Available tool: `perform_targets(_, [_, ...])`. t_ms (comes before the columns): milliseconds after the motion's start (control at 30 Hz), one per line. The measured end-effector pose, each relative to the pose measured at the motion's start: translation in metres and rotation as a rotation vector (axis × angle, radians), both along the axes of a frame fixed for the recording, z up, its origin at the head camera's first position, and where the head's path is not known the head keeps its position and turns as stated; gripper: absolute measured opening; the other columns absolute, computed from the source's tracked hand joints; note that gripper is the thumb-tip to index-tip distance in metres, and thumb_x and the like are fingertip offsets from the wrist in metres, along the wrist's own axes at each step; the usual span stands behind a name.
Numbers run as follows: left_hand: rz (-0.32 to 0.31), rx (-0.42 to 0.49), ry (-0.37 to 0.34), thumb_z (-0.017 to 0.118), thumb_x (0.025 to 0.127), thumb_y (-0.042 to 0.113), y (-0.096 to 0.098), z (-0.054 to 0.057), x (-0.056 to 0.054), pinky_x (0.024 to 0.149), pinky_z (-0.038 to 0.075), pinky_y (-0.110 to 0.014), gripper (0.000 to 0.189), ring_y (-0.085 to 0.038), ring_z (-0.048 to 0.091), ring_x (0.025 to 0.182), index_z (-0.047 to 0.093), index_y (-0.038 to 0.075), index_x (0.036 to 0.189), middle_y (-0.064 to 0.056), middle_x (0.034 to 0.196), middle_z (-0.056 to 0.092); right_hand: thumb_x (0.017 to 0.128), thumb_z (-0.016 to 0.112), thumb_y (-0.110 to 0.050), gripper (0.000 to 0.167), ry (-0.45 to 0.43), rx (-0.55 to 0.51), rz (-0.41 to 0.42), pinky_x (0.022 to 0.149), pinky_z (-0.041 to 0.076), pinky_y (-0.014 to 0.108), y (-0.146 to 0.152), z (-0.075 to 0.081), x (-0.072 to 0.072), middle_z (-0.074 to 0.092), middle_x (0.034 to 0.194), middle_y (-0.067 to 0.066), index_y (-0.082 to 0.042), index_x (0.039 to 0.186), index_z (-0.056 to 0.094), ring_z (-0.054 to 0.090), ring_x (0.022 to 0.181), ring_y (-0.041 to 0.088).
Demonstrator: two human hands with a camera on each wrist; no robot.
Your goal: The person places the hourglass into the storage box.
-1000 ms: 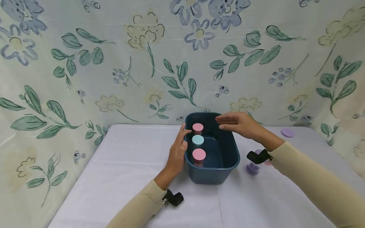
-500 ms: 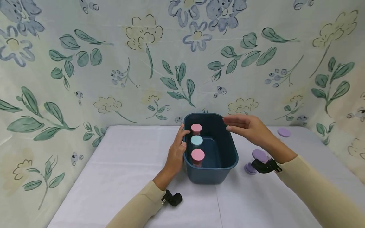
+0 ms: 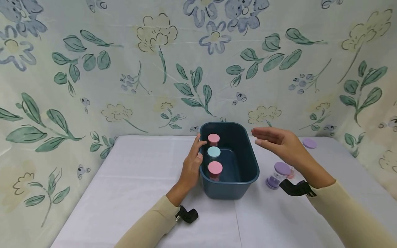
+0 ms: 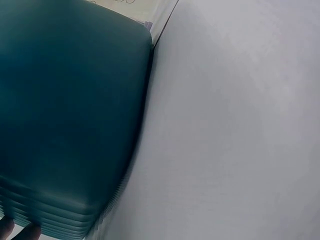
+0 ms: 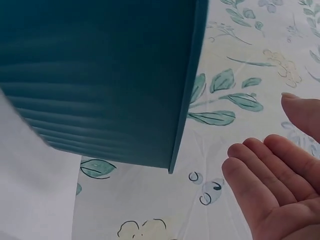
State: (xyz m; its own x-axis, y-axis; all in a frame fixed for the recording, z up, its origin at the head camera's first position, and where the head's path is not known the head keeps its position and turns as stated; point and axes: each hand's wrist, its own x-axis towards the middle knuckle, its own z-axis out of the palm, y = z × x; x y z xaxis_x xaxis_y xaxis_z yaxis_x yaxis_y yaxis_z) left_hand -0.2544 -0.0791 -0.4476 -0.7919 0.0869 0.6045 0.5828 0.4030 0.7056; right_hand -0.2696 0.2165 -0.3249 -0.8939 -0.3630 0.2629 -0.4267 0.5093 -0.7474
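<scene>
A dark blue-teal plastic bin (image 3: 227, 190) stands on the table. Along its left inner side are a small jar with a pink lid (image 3: 213, 138), one with a light blue lid (image 3: 214, 152) and another pink-lidded jar (image 3: 215, 168). My left hand (image 3: 190, 168) rests against the bin's left side, fingers along the rim; two fingertips (image 4: 31, 231) show at the outer wall in the left wrist view. To the right of the bin my right hand (image 3: 280, 142) is raised in the air, fingers extended, holding nothing. In the right wrist view its palm faces the bin wall (image 5: 100, 85).
Right of the bin, a clear jar with a purple lid (image 3: 282, 168) stands on the white-covered table (image 3: 149, 172), with a pinkish item (image 3: 290, 173) partly hidden behind it. Farther back lies a purple disc (image 3: 309, 143). A floral cloth (image 3: 161, 69) hangs behind.
My right hand has moved from over the bin's right rim out to the right, uncovering more of the purple-lidded jar. The left hand has stayed on the bin.
</scene>
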Motion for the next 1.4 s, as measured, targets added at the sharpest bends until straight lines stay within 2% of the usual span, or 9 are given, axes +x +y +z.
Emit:
perform_targets(133, [0.006,-0.001,0.004,0.027,0.099,0.029,0.000,-0.001,0.000,0.112,0.024,-0.054,0.046,-0.016,0.016,0.146,0.040,0.019,0.142,0.002,0.161,0.016,0.091,0.065,-0.030,0.045,0.019,-0.038,-0.007,0.084,0.048,0.015,0.009,-0.003,0.006,0.060,0.132,0.004,-0.018,0.134,0.057,0.061,0.112,0.008])
perform_targets(233, [0.004,0.002,0.004,0.028,0.099,0.026,0.000,-0.003,-0.001,0.112,0.025,-0.054,0.045,-0.016,0.016,0.146,0.040,0.019,0.142,0.003,0.161,0.016,0.092,0.064,-0.032,0.046,0.033,-0.028,-0.037,0.084,0.047,0.013,0.016,-0.007,0.010,0.059,0.134,0.002,-0.020,0.136,0.055,0.060,0.112,0.002])
perform_targets(500, [0.008,0.000,-0.028,0.022,0.100,0.040,0.001,-0.005,-0.001,0.111,0.025,-0.053,0.049,-0.014,0.016,0.146,0.040,0.023,0.142,0.006,0.161,0.015,0.091,0.064,-0.034,0.046,0.025,-0.027,-0.118,0.082,0.047,0.011,0.031,-0.019,0.020,0.059,0.134,0.001,-0.025,0.136,0.054,0.059,0.110,-0.004])
perform_targets(733, [0.007,0.007,-0.014,0.027,0.100,0.031,-0.001,-0.006,-0.001,0.112,0.024,-0.055,0.045,-0.015,0.016,0.146,0.040,0.021,0.142,0.004,0.161,0.015,0.091,0.066,-0.027,0.045,0.002,-0.083,-0.113,0.082,0.047,0.011,0.040,-0.026,0.023,0.059,0.134,0.007,-0.020,0.135,0.055,0.061,0.107,-0.002])
perform_targets(933, [0.009,-0.004,-0.019,0.024,0.100,0.037,-0.002,-0.006,-0.003,0.112,0.024,-0.053,0.047,-0.013,0.015,0.146,0.039,0.023,0.142,0.008,0.161,0.014,0.091,0.065,-0.028,0.046,0.010,-0.066,-0.128,0.082,0.047,0.011,0.046,-0.035,0.027,0.059,0.134,0.008,-0.018,0.136,0.054,0.062,0.107,-0.001])
perform_targets(1200, [-0.015,0.002,-0.011,0.025,0.099,0.031,0.001,-0.001,-0.004,0.112,0.025,-0.053,0.047,-0.013,0.015,0.146,0.040,0.020,0.143,0.002,0.161,0.015,0.089,0.069,-0.022,0.052,0.039,-0.075,-0.134,0.081,0.048,0.011,0.053,-0.047,0.032,0.057,0.136,0.011,-0.013,0.138,0.052,0.056,0.110,-0.009])
perform_targets(1400, [-0.004,-0.010,-0.008,0.028,0.100,0.029,-0.003,0.000,-0.003,0.111,0.026,-0.054,0.047,-0.015,0.016,0.146,0.040,0.018,0.143,0.003,0.161,0.015,0.087,0.070,-0.009,0.053,0.068,-0.131,-0.086,0.083,0.048,0.013,0.057,-0.049,0.028,0.057,0.134,0.007,-0.009,0.137,0.052,0.057,0.113,-0.003])
